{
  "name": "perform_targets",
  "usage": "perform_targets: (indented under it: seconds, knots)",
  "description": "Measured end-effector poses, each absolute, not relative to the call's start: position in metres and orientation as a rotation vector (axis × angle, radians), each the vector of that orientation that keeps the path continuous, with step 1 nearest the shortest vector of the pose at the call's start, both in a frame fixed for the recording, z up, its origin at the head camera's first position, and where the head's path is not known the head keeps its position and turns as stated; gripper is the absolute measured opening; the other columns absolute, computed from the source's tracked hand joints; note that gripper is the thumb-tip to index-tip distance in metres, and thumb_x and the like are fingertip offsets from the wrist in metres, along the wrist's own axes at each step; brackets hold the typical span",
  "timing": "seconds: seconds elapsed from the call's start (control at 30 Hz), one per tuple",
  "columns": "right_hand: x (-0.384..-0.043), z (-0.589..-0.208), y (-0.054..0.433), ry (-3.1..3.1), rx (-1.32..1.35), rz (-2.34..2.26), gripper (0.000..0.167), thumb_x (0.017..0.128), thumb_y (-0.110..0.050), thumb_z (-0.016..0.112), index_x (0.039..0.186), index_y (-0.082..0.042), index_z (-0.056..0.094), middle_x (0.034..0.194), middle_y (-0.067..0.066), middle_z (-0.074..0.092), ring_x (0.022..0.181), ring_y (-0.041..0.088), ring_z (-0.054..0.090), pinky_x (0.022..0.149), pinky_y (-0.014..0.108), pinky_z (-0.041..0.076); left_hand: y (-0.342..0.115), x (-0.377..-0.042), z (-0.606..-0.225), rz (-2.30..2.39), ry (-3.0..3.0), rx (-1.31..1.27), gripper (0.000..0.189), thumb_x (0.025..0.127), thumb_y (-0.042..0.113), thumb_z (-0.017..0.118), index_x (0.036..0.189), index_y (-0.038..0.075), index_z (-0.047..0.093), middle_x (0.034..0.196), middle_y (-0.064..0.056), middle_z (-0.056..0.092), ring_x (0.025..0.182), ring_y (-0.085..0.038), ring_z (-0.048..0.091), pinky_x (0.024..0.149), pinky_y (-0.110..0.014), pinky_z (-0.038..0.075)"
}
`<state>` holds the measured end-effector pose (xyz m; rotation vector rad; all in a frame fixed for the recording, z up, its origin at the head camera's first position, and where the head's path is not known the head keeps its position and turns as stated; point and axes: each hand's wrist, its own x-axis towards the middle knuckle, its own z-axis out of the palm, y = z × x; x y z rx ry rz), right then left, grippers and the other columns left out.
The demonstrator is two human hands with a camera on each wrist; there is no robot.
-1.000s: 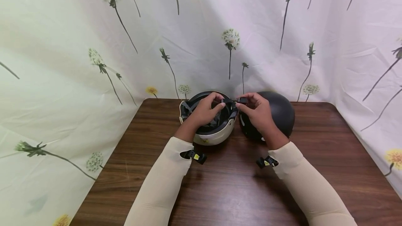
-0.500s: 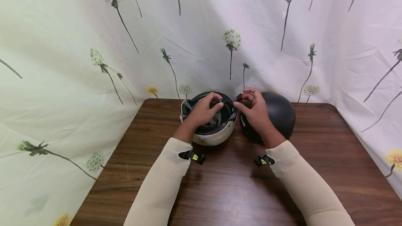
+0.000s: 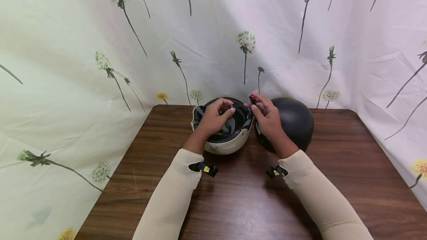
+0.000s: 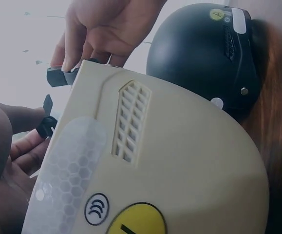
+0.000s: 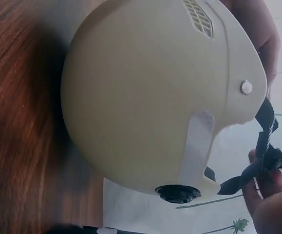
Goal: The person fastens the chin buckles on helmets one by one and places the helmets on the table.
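Observation:
A cream helmet [image 3: 230,145] rests upside down on the table, its dark padding and grey straps [image 3: 229,127] showing inside. Over its opening, my left hand [image 3: 215,117] pinches a small black strap end, seen in the left wrist view as a thin black tab [image 4: 47,105] with a black fitting [image 4: 46,127] under it. My right hand [image 3: 268,116] holds a black chin-strap buckle [image 4: 61,77] with a bit of red above the helmet's right rim. A twisted black strap [image 5: 263,141] runs from the rim to it. The two strap ends are apart.
A matte black helmet [image 3: 297,123] sits dome up directly right of the cream one, behind my right wrist. Both stand near the back edge of the brown wooden table [image 3: 240,195]. A flower-printed white cloth [image 3: 213,58] hangs behind it.
My right hand has moved slightly left and its fingers have turned the buckle, bringing it upright with red showing. My left hand has shifted a little left, still pinching its strap end.

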<state>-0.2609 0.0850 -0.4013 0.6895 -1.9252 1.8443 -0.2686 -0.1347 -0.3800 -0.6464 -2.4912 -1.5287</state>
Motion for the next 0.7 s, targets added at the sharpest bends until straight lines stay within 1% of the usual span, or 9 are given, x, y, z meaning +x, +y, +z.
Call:
perform_targets:
  seconds: [0.07, 0.1, 0.17, 0.2, 0.3, 0.4, 0.5, 0.6, 0.7]
  knots:
    - [-0.2609, -0.4013, 0.0830, -1.934, 0.689, 1.832, 0.044, 0.106, 0.005, 0.054, 0.150, -0.003, 0.057, 0.130, 0.023, 0.053, 0.114, 0.037, 0.071, 0.071, 0.023, 0.051, -0.1350, -0.2686, -0.3808, -1.541, -2.478, -0.651, 0.025, 0.105, 0.022, 0.066, 0.125, 0.008, 0.065, 0.114, -0.009, 0.070, 0.100, -0.024, 0.068, 0.090, -0.043, 0.056]
    - [-0.2610, -0.4015, 0.0821, -1.931, 0.689, 1.832, 0.042, 0.107, 0.005, 0.053, 0.148, -0.002, 0.059, 0.131, 0.022, 0.054, 0.113, 0.038, 0.071, 0.070, 0.024, 0.050, -0.1351, -0.2687, -0.3812, -1.543, -2.474, -0.653, 0.024, 0.105, 0.022, 0.066, 0.125, 0.007, 0.066, 0.114, -0.010, 0.070, 0.101, -0.024, 0.068, 0.091, -0.043, 0.055]
    - [-0.2615, -0.4017, 0.0800, -1.907, 0.689, 1.842, 0.038, 0.106, 0.006, 0.053, 0.143, 0.001, 0.061, 0.130, 0.023, 0.055, 0.109, 0.039, 0.071, 0.075, 0.022, 0.053, -0.1353, -0.2688, -0.3814, -1.549, -2.468, -0.655, 0.024, 0.105, 0.022, 0.066, 0.124, 0.007, 0.066, 0.114, -0.010, 0.070, 0.102, -0.024, 0.067, 0.091, -0.043, 0.055]
    - [-0.2617, -0.4020, 0.0792, -1.898, 0.684, 1.847, 0.037, 0.106, 0.006, 0.054, 0.141, 0.003, 0.062, 0.130, 0.023, 0.056, 0.107, 0.036, 0.071, 0.076, 0.023, 0.054, -0.1355, -0.2690, -0.3816, -1.554, -2.465, -0.654, 0.024, 0.105, 0.021, 0.066, 0.124, 0.007, 0.066, 0.114, -0.010, 0.070, 0.103, -0.024, 0.067, 0.092, -0.043, 0.055]
    - [-0.2631, -0.4032, 0.0775, -1.866, 0.663, 1.880, 0.033, 0.106, 0.006, 0.055, 0.137, 0.008, 0.063, 0.133, 0.024, 0.061, 0.105, 0.029, 0.070, 0.094, 0.022, 0.054, -0.1357, -0.2686, -0.3816, -1.575, -2.462, -0.649, 0.024, 0.105, 0.022, 0.066, 0.125, 0.007, 0.066, 0.115, -0.010, 0.071, 0.105, -0.025, 0.067, 0.093, -0.044, 0.054]
    - [-0.2636, -0.4035, 0.0765, -1.844, 0.626, 1.934, 0.033, 0.105, 0.004, 0.057, 0.137, 0.008, 0.063, 0.134, 0.025, 0.064, 0.104, 0.023, 0.070, 0.094, 0.021, 0.054, -0.1357, -0.2690, -0.3817, -1.598, -2.453, -0.646, 0.025, 0.105, 0.022, 0.067, 0.125, 0.007, 0.067, 0.116, -0.011, 0.071, 0.107, -0.025, 0.066, 0.096, -0.045, 0.054]
    - [-0.2631, -0.4026, 0.0756, -1.797, 0.594, 2.000, 0.031, 0.104, 0.003, 0.060, 0.135, 0.007, 0.066, 0.131, 0.025, 0.067, 0.103, 0.021, 0.071, 0.094, 0.023, 0.055, -0.1357, -0.2695, -0.3816, -1.614, -2.442, -0.650, 0.025, 0.105, 0.022, 0.067, 0.125, 0.007, 0.067, 0.117, -0.011, 0.071, 0.108, -0.025, 0.066, 0.097, -0.046, 0.053]
    - [-0.2623, -0.4024, 0.0751, -1.749, 0.573, 2.067, 0.030, 0.102, 0.001, 0.065, 0.131, 0.006, 0.069, 0.127, 0.020, 0.070, 0.104, 0.022, 0.071, 0.092, 0.025, 0.057, -0.1360, -0.2694, -0.3822, -1.636, -2.430, -0.654, 0.025, 0.105, 0.022, 0.067, 0.124, 0.006, 0.067, 0.117, -0.012, 0.070, 0.109, -0.026, 0.066, 0.098, -0.047, 0.053]
    - [-0.2631, -0.4044, 0.0750, -1.720, 0.580, 2.121, 0.031, 0.099, 0.002, 0.070, 0.129, 0.008, 0.069, 0.124, 0.016, 0.070, 0.106, 0.019, 0.070, 0.090, 0.025, 0.057, -0.1366, -0.2684, -0.3829, -1.649, -2.422, -0.655, 0.025, 0.104, 0.021, 0.067, 0.125, 0.006, 0.067, 0.118, -0.013, 0.070, 0.110, -0.026, 0.066, 0.099, -0.047, 0.052]
